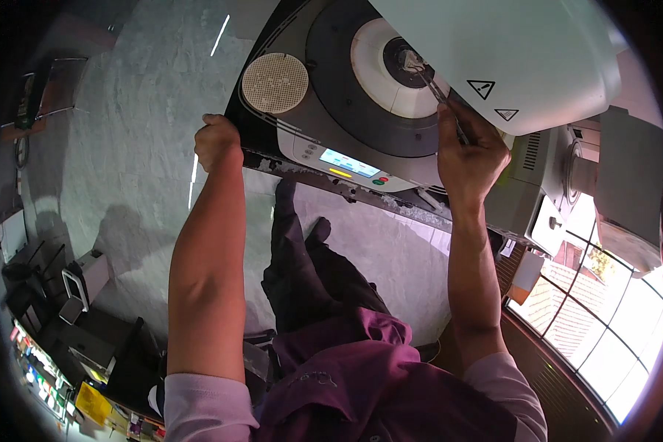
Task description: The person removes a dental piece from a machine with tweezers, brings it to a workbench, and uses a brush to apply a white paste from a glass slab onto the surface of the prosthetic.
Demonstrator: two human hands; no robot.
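The fingers of my left hand [217, 140] are curled on the front left corner of a furnace-like machine [328, 110] or its dark stand. In my right hand [471, 151] are metal tongs [433, 87], angled into the machine's round white chamber [368, 51]. Their tips are at a small pale piece [409, 61] on the dark centre, too small to tell whether gripped. A round honeycomb tray [275, 82] lies on the machine's left top. The lit control panel [350, 166] faces me. A white lid [504, 44] with warning signs overhangs the chamber's right side.
Another boxy machine [530, 191] stands right, by a gridded window [589, 302]. The grey tiled floor [125, 110] shows left and below, with my legs in dark trousers [309, 265]. Dark furniture [88, 331] and assorted items stand at the lower left.
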